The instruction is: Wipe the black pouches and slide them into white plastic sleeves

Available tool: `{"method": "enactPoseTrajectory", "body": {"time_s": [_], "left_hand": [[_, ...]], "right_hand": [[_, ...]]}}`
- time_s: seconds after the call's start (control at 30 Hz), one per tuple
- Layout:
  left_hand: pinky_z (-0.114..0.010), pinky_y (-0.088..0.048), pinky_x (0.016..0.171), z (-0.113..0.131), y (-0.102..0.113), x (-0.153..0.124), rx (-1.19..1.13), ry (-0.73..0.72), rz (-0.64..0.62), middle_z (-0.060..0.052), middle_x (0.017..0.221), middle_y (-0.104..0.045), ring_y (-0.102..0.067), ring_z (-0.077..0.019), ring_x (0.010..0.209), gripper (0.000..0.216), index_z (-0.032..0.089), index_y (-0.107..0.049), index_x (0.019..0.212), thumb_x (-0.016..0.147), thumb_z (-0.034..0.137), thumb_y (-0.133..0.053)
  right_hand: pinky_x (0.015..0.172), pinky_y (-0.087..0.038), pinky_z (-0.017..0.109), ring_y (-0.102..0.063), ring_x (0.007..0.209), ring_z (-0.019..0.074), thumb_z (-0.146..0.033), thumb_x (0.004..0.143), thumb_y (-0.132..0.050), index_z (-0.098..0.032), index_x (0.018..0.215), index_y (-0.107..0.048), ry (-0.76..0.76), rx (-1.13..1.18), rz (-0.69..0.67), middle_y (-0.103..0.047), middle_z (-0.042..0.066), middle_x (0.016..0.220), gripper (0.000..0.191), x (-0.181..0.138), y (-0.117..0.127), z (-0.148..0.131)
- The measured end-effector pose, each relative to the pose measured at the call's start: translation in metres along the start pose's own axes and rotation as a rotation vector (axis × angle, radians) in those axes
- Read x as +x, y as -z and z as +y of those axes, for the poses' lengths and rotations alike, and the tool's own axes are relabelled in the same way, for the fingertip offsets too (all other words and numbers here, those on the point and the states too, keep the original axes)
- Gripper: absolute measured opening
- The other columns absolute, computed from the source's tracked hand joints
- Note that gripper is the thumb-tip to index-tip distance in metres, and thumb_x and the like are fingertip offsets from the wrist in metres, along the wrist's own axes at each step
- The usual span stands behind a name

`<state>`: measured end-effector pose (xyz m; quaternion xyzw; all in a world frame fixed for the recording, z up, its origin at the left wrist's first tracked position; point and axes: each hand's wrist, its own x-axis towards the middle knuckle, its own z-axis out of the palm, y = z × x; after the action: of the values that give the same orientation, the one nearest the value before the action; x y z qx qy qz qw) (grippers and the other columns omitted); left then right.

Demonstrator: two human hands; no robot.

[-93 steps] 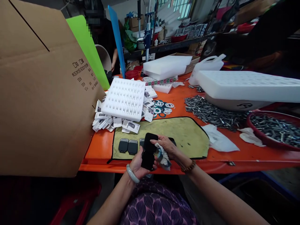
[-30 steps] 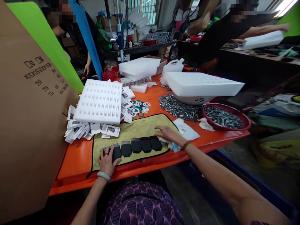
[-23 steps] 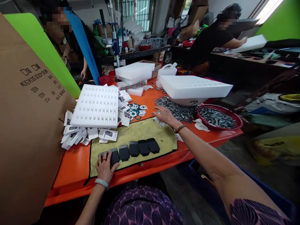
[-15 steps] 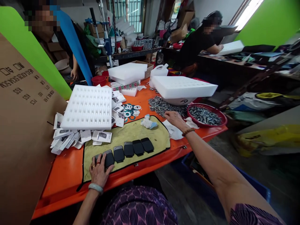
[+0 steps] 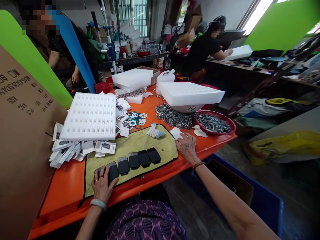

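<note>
Standing at my far left is a large brown cardboard box (image 5: 27, 133) with black print on it. Next to it come many small white printed paper boxes (image 5: 62, 153), lying in a loose pile, and upon this pile a thick white foam tray with rows of slots (image 5: 90, 116) is resting. My left hand (image 5: 102, 186) lies palm down, its fingers spread apart and gripping nothing; they rest over the left end of the row of flat black rounded cases (image 5: 134, 160). I count six of these cases (the leftmost is partly hidden by my fingers), and they lie side by side on a yellow-green cloth with black edging (image 5: 166, 143), which is spread over the orange table (image 5: 62, 190). Behind the right end of the row, apart from it, sits a crumpled white-and-blue rag (image 5: 155, 131). Further right, my right hand (image 5: 187, 146) has its fingers half bent at a thin white sheet (image 5: 176, 132); whether it has hold of the sheet, I cannot tell. Beyond this hand, to the right, stands a red plastic basin (image 5: 233, 129) full of small metal parts (image 5: 213, 122).
</note>
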<state>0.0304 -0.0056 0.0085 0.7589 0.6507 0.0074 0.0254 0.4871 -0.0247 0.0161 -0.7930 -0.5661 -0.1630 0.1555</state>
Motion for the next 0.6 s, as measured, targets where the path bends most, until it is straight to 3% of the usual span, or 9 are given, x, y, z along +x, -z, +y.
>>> {"method": "enactPoseTrajectory", "body": {"time_s": [0.2,0.37,0.6], "left_hand": [[-0.049,-0.029,0.106,-0.002,-0.004,0.000,0.012,-0.012,0.012,-0.009,0.146,-0.044,-0.027,-0.0387,0.138,0.057,0.021,-0.047,0.139,0.087,0.044,-0.053],[-0.051,-0.029,0.106,-0.002,-0.007,0.000,0.013,-0.007,0.029,-0.009,0.146,-0.044,-0.027,-0.0384,0.138,0.058,0.021,-0.046,0.140,0.087,0.044,-0.052],[-0.050,-0.029,0.107,-0.003,-0.009,0.000,0.010,-0.006,0.031,-0.009,0.146,-0.044,-0.025,-0.0380,0.138,0.057,0.021,-0.047,0.139,0.087,0.043,-0.053]], "right_hand": [[0.100,-0.021,0.055,-0.034,0.126,0.0396,-0.027,0.089,-0.041,-0.009,0.096,-0.072,-0.233,-0.170,-0.097,-0.054,0.021,0.131,0.036,0.001,-0.008,0.019],[0.099,-0.020,0.055,-0.033,0.125,0.0394,-0.032,0.089,-0.043,-0.015,0.091,-0.073,-0.190,-0.128,-0.101,-0.057,0.018,0.127,0.035,0.007,-0.017,0.026],[0.100,-0.022,0.049,-0.039,0.118,0.0328,-0.021,0.083,-0.046,-0.014,0.076,-0.069,-0.191,0.029,0.013,-0.064,0.015,0.114,0.025,0.008,-0.034,0.028]]}}
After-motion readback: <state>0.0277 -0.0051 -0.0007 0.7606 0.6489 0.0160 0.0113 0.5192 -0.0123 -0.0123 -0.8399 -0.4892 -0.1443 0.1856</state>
